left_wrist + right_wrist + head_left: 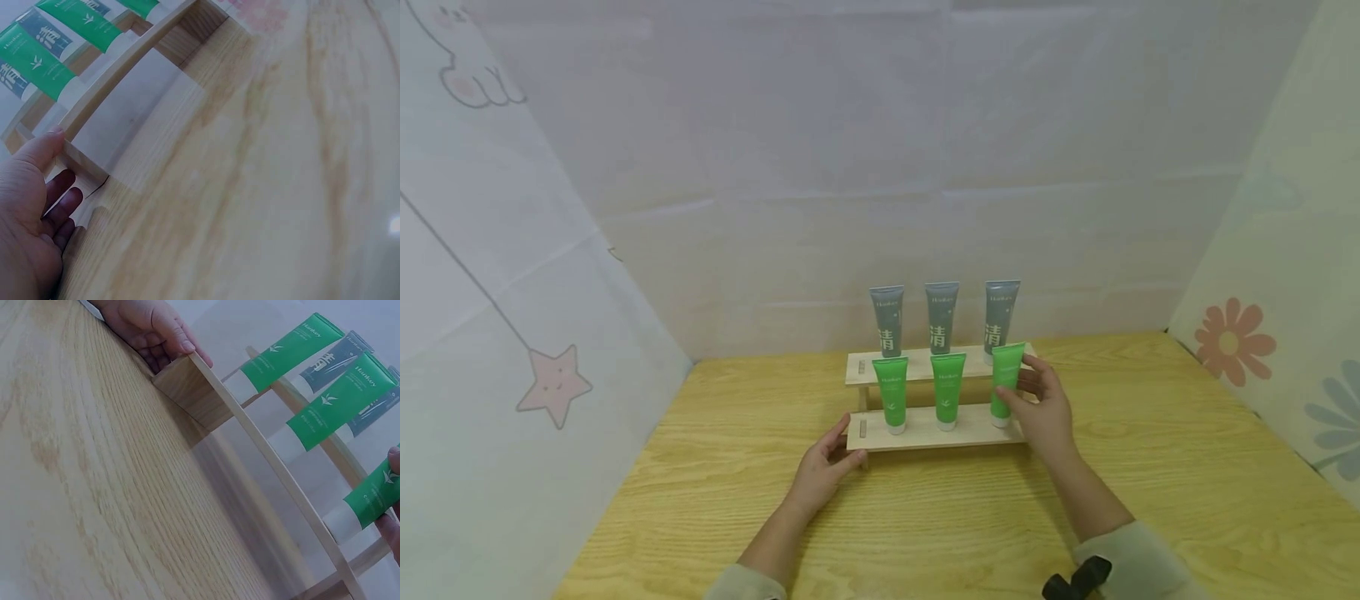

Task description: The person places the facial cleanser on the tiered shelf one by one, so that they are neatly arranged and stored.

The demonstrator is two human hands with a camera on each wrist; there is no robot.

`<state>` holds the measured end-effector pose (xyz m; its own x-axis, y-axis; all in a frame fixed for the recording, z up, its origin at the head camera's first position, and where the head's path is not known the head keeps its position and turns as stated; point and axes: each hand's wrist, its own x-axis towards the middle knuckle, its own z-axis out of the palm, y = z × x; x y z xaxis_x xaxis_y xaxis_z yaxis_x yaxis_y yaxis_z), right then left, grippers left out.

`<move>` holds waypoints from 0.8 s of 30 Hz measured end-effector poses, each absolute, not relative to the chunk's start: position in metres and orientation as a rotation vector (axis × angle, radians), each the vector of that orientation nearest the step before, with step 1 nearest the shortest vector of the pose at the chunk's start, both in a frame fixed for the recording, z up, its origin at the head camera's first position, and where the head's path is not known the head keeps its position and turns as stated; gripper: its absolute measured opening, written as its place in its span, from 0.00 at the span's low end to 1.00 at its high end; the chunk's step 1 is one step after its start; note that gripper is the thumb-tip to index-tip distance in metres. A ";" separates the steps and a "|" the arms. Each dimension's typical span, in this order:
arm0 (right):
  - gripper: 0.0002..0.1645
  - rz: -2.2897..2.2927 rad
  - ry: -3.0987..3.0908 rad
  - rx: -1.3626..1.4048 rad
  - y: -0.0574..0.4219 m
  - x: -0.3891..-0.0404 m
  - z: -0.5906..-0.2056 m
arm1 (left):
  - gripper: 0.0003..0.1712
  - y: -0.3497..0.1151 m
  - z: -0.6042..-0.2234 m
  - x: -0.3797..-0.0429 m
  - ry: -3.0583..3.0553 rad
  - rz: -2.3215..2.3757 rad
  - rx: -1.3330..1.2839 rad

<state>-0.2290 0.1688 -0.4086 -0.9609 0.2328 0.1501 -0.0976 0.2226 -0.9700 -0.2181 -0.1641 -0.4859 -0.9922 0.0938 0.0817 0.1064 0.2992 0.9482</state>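
A two-step wooden rack (917, 437) bears green squeeze tubes on its lower step and grey-blue squeeze tubes (942, 318) on its upper one, all standing on their white caps. With thumb and fingers, my right hand (1049, 413) grips the rightmost green tube (1006, 379), whose cap is at the lower step. My left hand (822, 473) holds the lower step's left end, its thumb at the front corner in the left wrist view. Beside the held tube stand the middle green tube (948, 390) and the left green tube (892, 393).
The rack stands on a wood-grain table (925, 525). A pale cloth wall (880, 167) rises behind it, with printed side walls at left and right. A black object (1077, 577) lies by the right sleeve.
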 end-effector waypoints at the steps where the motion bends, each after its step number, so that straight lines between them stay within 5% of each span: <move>1: 0.38 1.798 -2.237 -0.132 0.168 -0.229 -0.409 | 0.42 -0.164 -0.486 -0.218 -2.529 -1.840 -0.195; 24: 0.38 1.754 -2.208 -0.048 0.164 -0.225 -0.416 | 0.44 -0.165 -0.486 -0.218 -2.550 -1.834 -0.189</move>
<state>-0.2253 0.1638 -0.4164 -0.9484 0.2221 0.2261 -0.1701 0.2454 -0.9544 -0.2185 -0.1647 -0.4856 -0.9928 0.1004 0.0660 0.0945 0.3135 0.9449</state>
